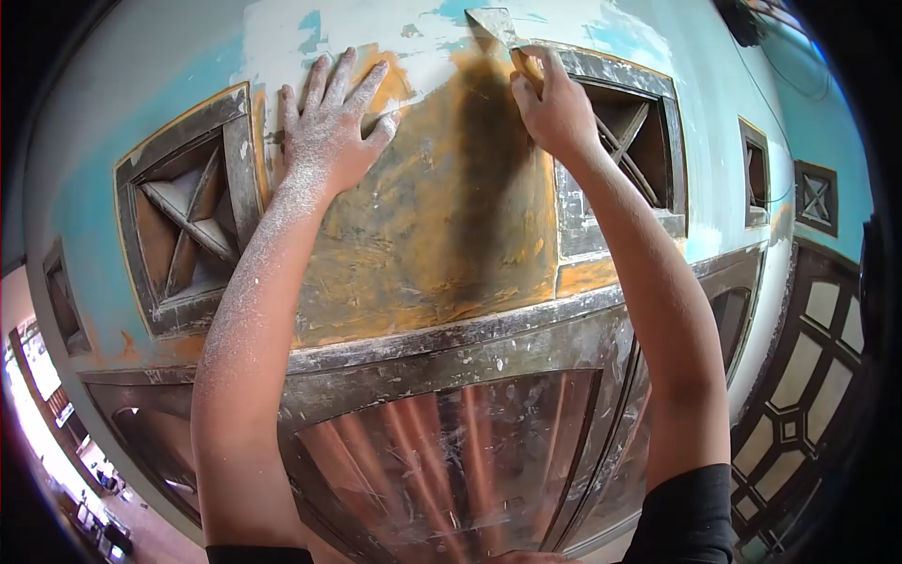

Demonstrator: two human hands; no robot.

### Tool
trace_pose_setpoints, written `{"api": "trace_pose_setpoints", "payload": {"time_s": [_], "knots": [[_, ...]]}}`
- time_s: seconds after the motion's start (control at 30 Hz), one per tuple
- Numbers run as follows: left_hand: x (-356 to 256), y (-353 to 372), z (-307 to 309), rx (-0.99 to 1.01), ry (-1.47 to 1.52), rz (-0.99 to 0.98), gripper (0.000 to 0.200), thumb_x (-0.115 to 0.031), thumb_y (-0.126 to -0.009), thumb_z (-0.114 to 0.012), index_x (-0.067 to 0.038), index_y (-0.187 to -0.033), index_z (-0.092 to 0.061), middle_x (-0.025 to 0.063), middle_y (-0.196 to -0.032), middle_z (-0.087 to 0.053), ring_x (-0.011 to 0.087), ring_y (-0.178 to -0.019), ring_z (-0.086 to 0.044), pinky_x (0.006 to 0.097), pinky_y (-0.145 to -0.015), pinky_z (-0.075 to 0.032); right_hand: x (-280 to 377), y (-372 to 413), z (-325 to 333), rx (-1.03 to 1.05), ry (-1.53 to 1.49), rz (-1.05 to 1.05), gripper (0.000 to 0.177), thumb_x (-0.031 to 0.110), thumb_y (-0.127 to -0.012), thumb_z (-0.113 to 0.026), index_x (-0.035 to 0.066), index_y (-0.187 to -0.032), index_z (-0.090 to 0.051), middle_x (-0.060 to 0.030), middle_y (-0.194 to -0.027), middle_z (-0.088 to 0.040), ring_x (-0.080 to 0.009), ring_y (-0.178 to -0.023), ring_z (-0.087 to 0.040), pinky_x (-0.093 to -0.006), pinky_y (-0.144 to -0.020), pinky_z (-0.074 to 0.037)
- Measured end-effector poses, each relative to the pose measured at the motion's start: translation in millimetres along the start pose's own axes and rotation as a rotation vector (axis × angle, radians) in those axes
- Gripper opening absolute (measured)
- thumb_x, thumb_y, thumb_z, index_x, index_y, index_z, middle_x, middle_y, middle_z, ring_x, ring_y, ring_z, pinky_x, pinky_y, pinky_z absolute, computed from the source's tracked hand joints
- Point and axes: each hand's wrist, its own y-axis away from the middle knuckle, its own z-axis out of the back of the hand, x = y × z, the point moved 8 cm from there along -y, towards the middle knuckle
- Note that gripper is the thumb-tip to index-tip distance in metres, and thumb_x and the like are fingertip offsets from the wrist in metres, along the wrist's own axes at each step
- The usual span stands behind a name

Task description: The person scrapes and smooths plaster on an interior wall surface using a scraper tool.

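My left hand (329, 132), dusted white up the forearm, lies against the wall with its fingers spread, at the upper left of a brown and orange bare patch (423, 226). It holds nothing. Up and to the right, my right hand (554, 103) grips the wooden handle of a scraper (498, 28). The scraper's metal blade points up and left, over white and turquoise paint at the top edge of the patch. A dark shadow falls on the patch below it.
Wooden vents with crossed bars flank the patch, one at left (188, 226) and one at right (629, 141). A wooden ledge (451, 334) runs below, above a glazed frame (451, 451). Cables hang at the upper right; a dark lattice door (799, 376) stands at far right.
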Motion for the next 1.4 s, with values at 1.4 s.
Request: {"api": "trace_pose_setpoints", "payload": {"time_s": [1.4], "knots": [[0.1,24.5,2.9,-0.149,0.157,-0.036,0.065,-0.051,-0.098,-0.057,-0.035,-0.159,-0.04,0.0055,-0.17,-0.028,0.0316,-0.157,-0.024,0.0624,-0.125,-0.013,73.2,-111.5,3.4,-0.117,0.294,0.164,0.039,0.033,-0.09,-0.059,0.007,-0.116,-0.073,-0.0268,-0.104,-0.073,-0.0448,-0.101,-0.07,-0.0526,-0.091,-0.055]]}}
